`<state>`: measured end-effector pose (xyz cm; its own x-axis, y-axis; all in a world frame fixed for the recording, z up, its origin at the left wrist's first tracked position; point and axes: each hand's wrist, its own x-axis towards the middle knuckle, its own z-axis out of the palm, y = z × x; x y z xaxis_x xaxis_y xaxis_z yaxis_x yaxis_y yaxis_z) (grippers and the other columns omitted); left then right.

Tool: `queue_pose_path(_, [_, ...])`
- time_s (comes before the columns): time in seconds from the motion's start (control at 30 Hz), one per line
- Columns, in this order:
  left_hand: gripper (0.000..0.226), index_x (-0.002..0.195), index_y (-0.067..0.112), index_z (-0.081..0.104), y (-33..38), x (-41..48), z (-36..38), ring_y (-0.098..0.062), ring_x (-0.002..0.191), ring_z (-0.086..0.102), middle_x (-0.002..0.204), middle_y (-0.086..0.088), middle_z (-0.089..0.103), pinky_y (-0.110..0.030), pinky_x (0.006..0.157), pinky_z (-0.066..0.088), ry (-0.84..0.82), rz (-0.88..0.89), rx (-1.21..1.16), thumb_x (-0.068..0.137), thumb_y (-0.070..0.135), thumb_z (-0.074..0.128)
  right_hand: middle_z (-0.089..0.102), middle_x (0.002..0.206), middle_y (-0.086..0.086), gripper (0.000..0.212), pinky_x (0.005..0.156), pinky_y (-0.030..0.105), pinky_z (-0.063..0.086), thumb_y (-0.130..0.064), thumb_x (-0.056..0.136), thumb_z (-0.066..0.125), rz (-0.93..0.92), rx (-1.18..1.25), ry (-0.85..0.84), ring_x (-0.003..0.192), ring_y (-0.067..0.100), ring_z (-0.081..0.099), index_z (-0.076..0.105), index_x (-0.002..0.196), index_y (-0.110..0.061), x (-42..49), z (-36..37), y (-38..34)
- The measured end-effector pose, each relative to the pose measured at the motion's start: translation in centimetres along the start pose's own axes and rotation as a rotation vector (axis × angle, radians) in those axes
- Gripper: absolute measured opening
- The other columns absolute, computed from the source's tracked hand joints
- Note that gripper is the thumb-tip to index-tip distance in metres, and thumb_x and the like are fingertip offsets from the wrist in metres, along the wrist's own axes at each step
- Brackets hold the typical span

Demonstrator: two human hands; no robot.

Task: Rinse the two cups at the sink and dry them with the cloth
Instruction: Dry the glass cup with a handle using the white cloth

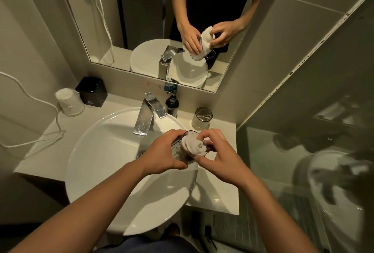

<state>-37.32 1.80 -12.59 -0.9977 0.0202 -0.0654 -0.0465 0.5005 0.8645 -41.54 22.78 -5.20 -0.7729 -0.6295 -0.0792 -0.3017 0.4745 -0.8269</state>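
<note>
My left hand (162, 151) is wrapped around a clear ribbed glass cup (180, 151), held tilted over the right side of the white sink bowl (101, 151). A white cloth (194, 145) is stuffed into the cup's mouth, and my right hand (220, 155) pinches the cloth from the right. A second ribbed glass cup (202, 118) stands upright on the counter to the right of the chrome tap (147, 115). Much of the held cup is hidden by my fingers.
A dark soap bottle (172, 105) stands behind the tap. A black box (92, 91) and a wrapped upside-down cup (68, 102) sit at the back left, with a white cable (40, 101) trailing over the counter (50, 141). The mirror (141, 20) is behind, a glass partition (303, 131) on the right.
</note>
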Motion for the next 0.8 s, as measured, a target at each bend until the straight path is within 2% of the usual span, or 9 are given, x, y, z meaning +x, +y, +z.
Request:
queue_pose_path(0.13, [0.098, 0.144, 0.027, 0.052, 0.5, 0.5, -0.4, -0.015, 0.117, 0.061, 0.132, 0.007, 0.059, -0.041, 0.101, 0.054, -0.042, 0.021, 0.015, 0.056, 0.035, 0.094, 0.061, 0.102, -0.007, 0.018, 0.077, 0.038, 0.054, -0.022, 0.093, 0.070, 0.003, -0.103, 0.009, 0.088, 0.015, 0.057, 0.053, 0.099, -0.026, 0.8, 0.1, 0.2])
queue_pose_path(0.27, [0.102, 0.146, 0.025, 0.051, 0.7, 0.9, -0.8, -0.016, 0.117, 0.061, 0.132, 0.006, 0.058, -0.041, 0.102, 0.054, -0.090, 0.020, 0.031, 0.055, 0.036, 0.095, 0.063, 0.098, -0.008, 0.018, 0.070, 0.025, 0.046, -0.020, 0.094, 0.066, -0.003, -0.184, -0.012, 0.084, 0.011, 0.055, 0.049, 0.092, -0.028, 1.0, 0.2, 0.2])
queue_pose_path(0.33, [0.100, 0.146, 0.026, 0.051, 0.7, 1.0, -1.2, -0.014, 0.116, 0.061, 0.131, 0.007, 0.058, -0.039, 0.101, 0.055, -0.130, 0.009, 0.024, 0.057, 0.034, 0.096, 0.061, 0.091, -0.014, 0.023, 0.066, 0.018, 0.043, -0.016, 0.095, 0.064, 0.031, -0.118, -0.034, 0.077, 0.004, 0.054, 0.046, 0.089, -0.031, 1.1, 0.4, 0.0])
queue_pose_path(0.4, [0.098, 0.145, 0.027, 0.052, 0.8, 1.0, -1.5, -0.011, 0.115, 0.061, 0.129, 0.007, 0.058, -0.034, 0.100, 0.055, -0.172, 0.006, 0.016, 0.058, 0.030, 0.096, 0.060, 0.087, -0.014, 0.024, 0.064, 0.020, 0.045, -0.011, 0.095, 0.061, 0.086, 0.018, -0.060, 0.073, 0.001, 0.054, 0.047, 0.095, -0.031, 1.1, 0.6, -0.2])
queue_pose_path(0.5, [0.096, 0.145, 0.029, 0.053, 0.8, 1.1, -1.9, -0.010, 0.115, 0.057, 0.127, 0.006, 0.051, -0.025, 0.099, 0.052, -0.225, 0.013, 0.024, 0.060, 0.030, 0.097, 0.068, 0.107, -0.001, 0.033, 0.077, 0.035, 0.060, 0.000, 0.095, 0.057, 0.136, 0.219, -0.094, 0.096, 0.014, 0.068, 0.051, 0.114, -0.027, 1.0, 0.8, -0.3])
queue_pose_path(0.57, [0.096, 0.145, 0.030, 0.053, 0.6, 1.2, -2.2, -0.010, 0.116, 0.054, 0.124, 0.007, 0.046, -0.020, 0.096, 0.049, -0.248, 0.009, 0.031, 0.060, 0.032, 0.096, 0.067, 0.115, 0.005, 0.031, 0.085, 0.044, 0.059, 0.005, 0.092, 0.058, 0.138, 0.268, -0.083, 0.105, 0.027, 0.067, 0.057, 0.113, -0.018, 1.0, 0.9, -0.1])
queue_pose_path(0.63, [0.093, 0.144, 0.032, 0.054, 0.5, 1.3, -2.4, -0.010, 0.114, 0.054, 0.123, 0.006, 0.047, -0.016, 0.093, 0.047, -0.268, 0.019, 0.061, 0.061, 0.033, 0.096, 0.066, 0.115, 0.007, 0.022, 0.083, 0.045, 0.059, 0.000, 0.088, 0.063, 0.162, 0.336, -0.066, 0.107, 0.035, 0.065, 0.059, 0.108, -0.008, 1.0, 0.9, 0.3])
queue_pose_path(0.73, [0.088, 0.140, 0.035, 0.056, 0.7, 1.4, -2.8, -0.006, 0.111, 0.057, 0.123, 0.005, 0.051, -0.005, 0.086, 0.043, -0.267, 0.049, 0.067, 0.062, 0.029, 0.097, 0.065, 0.115, 0.007, 0.015, 0.084, 0.048, 0.057, -0.010, 0.091, 0.063, 0.228, 0.479, -0.037, 0.110, 0.035, 0.064, 0.061, 0.104, -0.003, 0.9, 1.1, 0.8])
queue_pose_path(0.8, [0.087, 0.140, 0.033, 0.057, 0.8, 1.4, -2.9, 0.000, 0.110, 0.057, 0.125, 0.006, 0.054, -0.001, 0.084, 0.042, -0.248, 0.046, 0.041, 0.063, 0.025, 0.097, 0.064, 0.116, 0.007, 0.006, 0.088, 0.048, 0.057, -0.010, 0.094, 0.064, 0.184, 0.470, 0.018, 0.110, 0.028, 0.066, 0.066, 0.098, -0.007, 1.0, 1.2, 1.0])
